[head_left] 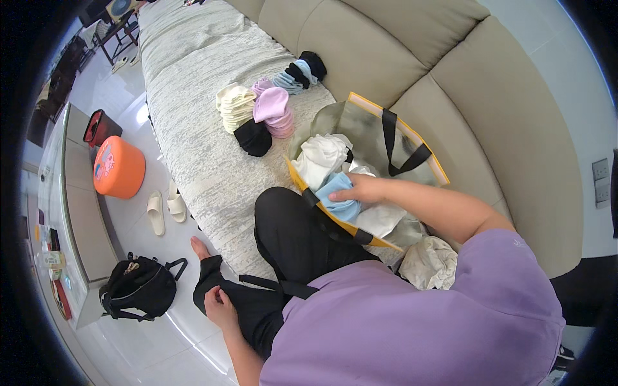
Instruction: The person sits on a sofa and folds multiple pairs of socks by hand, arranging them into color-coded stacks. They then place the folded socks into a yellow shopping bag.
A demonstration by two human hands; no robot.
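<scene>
My right hand (359, 188) grips a light blue cloth (340, 198) inside a large yellow-edged shopping bag (437, 157) with black handles. White cloth (321, 154) and more pale fabric lie around it in the bag. My left hand (220, 306) rests by my leg with loosely curled fingers, holding nothing that shows. Beyond the bag, on the couch cover, are stacks of folded cloth items that look like socks: cream (234, 108), pink-lilac (274, 111), black (253, 137) and a blue-and-black row (299, 75).
A beige leather backrest (463, 96) runs behind the bag. Crumpled beige cloth (428, 263) lies by my side. On the tiled floor are a black backpack (140, 287), pale slippers (155, 212), an orange stool (120, 166) and a dark bin (102, 128), beside a cabinet (79, 193).
</scene>
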